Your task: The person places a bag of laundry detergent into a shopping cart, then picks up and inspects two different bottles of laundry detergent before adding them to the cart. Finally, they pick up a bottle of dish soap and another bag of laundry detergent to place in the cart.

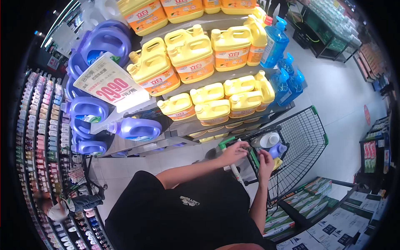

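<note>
My left hand (235, 153) is over the near end of a shopping cart (310, 137), its loosely bent fingers apart and pointing at the green handle (253, 157). Just right of the handle, my right hand (266, 163) is raised with fingers half curled and apart. Nothing shows in either hand. Beyond them in the cart lie a white bottle (268, 140), a purple bottle (277, 150) and a yellow container (276, 163), partly covered by my right hand.
Tiered shelving ahead holds yellow detergent jugs (192, 58), purple jugs (89, 110) and blue pump bottles (275, 41). A price sign (112, 85) sticks out at the left. Stacked boxes (321, 229) stand at the lower right. Far left, a person (62, 208) is beside tall shelves (41, 137).
</note>
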Tool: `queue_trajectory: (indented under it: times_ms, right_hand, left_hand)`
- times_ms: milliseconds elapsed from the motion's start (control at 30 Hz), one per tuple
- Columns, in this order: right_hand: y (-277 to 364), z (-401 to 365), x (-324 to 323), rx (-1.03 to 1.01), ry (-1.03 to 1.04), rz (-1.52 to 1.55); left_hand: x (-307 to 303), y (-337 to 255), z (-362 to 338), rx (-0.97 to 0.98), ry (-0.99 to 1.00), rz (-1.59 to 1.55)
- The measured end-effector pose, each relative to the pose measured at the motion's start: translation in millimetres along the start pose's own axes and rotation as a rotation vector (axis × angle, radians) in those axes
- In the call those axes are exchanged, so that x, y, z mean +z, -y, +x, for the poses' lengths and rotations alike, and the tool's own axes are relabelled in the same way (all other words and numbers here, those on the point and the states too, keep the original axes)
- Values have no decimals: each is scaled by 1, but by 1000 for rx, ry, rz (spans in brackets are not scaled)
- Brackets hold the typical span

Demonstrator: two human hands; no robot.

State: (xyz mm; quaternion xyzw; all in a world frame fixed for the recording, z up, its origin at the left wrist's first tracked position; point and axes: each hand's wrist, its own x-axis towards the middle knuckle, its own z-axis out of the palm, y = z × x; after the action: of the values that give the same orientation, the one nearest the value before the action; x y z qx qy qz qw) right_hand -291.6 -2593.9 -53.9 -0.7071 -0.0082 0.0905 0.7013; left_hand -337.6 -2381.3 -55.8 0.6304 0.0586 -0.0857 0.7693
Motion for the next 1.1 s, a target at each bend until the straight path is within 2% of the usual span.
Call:
queue_trajectory:
  times_ms: [67,167,233,300,400,500,533,633,667,800,900,933,1033,1067,1100]
  right_hand:
    - [52,8,49,-114,152,-113]
    - [121,27,110,-445,350,-315]
    - [151,44,148,-701,448,-338]
    - [172,61,182,-966,476,-486]
    - [168,77,218,-1042,385,-905]
    - [162,82,227,-965,476,-1143]
    - [162,80,226,-1007,444,-1148]
    - [166,75,215,-718,646,-864]
    - [139,81,215,-733,613,-660]
    - [129,67,228,-755,496,-527]
    - [157,50,223,-616,440,-435]
    - [180,39,217,-487,445,-314]
    - [239,21,180,-553,391,-147]
    - [255,18,169,-545,370,-58]
    - [266,19,161,-496,346,83]
  left_hand:
    - [-28,-10,-6,25,-164,-114]
    - [-67,-26,-22,3,-384,-288]
    - [-83,-42,-37,-45,-502,-361]
    - [-94,-53,-50,-112,-601,-375]
    - [-109,-47,-63,-138,-667,-437]
    - [-115,-37,-79,-122,-668,-517]
    - [-116,-35,-82,-111,-666,-544]
    - [-115,-29,-90,-126,-666,-606]
    - [-118,-25,-90,-158,-662,-616]
    - [-124,-21,-81,-238,-653,-636]
    - [-120,-46,-77,-221,-643,-588]
    - [-116,-56,-77,-216,-633,-565]
    - [-115,-68,-82,94,-117,-658]
    - [-114,-77,-84,55,3,-682]
    - [-110,-79,-83,121,31,-595]
